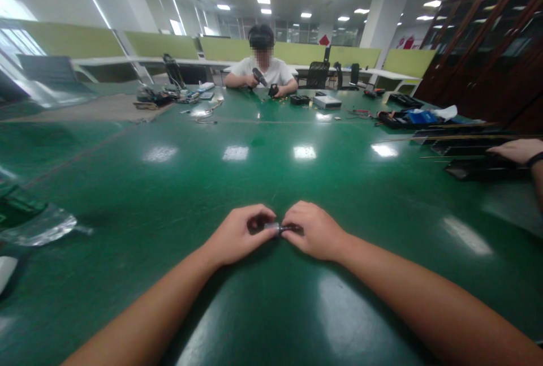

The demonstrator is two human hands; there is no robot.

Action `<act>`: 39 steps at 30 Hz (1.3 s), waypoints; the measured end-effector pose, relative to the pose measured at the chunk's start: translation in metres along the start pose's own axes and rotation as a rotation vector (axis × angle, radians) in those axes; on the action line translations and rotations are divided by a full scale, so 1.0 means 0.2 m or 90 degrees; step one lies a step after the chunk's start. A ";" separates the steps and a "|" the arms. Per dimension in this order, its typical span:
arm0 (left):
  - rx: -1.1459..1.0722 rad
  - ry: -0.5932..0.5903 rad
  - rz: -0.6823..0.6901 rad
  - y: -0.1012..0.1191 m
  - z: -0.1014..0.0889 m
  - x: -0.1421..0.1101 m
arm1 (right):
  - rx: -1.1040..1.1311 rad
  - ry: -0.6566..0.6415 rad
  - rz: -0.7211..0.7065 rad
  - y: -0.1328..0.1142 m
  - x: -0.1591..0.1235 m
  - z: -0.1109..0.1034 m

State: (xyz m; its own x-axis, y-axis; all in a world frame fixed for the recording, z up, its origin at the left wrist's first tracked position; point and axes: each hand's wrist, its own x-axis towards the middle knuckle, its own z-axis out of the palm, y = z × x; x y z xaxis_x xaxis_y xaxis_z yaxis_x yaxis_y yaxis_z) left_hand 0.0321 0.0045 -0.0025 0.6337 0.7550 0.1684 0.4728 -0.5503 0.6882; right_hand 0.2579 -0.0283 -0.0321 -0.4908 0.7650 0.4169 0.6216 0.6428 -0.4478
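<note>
One small silvery cylinder (271,226) sits low over the green surface (263,176), contact unclear. The left hand (241,234) pinches its body; the right hand (316,231) grips the slim dark piece (280,229) at its end. For good control, both should hold lightly, parts aligned, well apart from the clear bottle (46,225).

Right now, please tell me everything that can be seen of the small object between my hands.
The small object looks short and narrow: a silvery-grey, perhaps metallic part at left, a darker part at right. It lies roughly crosswise, the grip of the left hand on the grey part, that of the right hand on the dark one. Whether it touches the green table is unclear. The hands hide its ends and finer details.
</note>
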 end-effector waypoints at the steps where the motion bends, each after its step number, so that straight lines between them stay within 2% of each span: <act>1: -0.001 -0.004 0.003 0.00 0.00 0.00 | -0.003 -0.001 0.001 0.00 0.00 0.00; 12: -0.043 -0.009 -0.006 0.00 0.01 0.00 | 0.006 -0.003 -0.004 -0.02 -0.01 -0.02; 20: -0.055 -0.020 0.022 -0.03 0.01 -0.01 | 0.020 0.015 -0.014 -0.01 -0.01 0.00; 39: -0.026 -0.008 0.004 -0.02 0.01 -0.01 | 0.020 0.013 -0.017 0.01 -0.03 0.00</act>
State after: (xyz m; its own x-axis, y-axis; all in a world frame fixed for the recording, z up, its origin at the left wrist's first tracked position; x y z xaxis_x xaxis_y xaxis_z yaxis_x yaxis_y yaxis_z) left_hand 0.0313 0.0042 -0.0069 0.6447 0.7468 0.1634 0.4437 -0.5396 0.7155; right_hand 0.2624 -0.0307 -0.0344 -0.4943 0.7468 0.4450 0.5882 0.6642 -0.4613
